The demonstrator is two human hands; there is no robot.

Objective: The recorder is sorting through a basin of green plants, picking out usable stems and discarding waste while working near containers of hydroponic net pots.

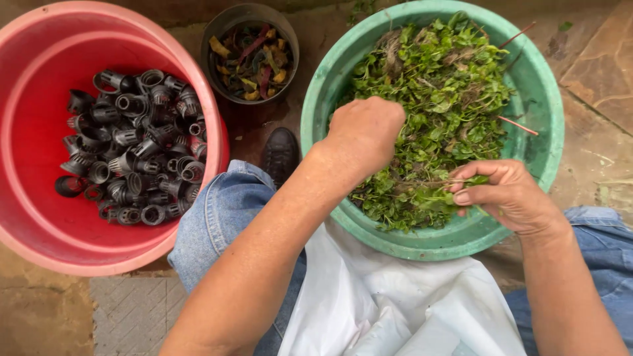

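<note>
Green basin point(547, 99) brimming with green leaves point(442, 86), a red tub point(39, 217) of black mesh cups point(132, 151), faded blue denim point(217, 217), white cloth point(395, 296).

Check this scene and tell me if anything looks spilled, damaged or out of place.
Nothing looks spilled. The leafy green plants stay inside the round green plastic basin, where both hands work. The black plastic net cups lie jumbled, but all inside the red plastic tub.
</note>
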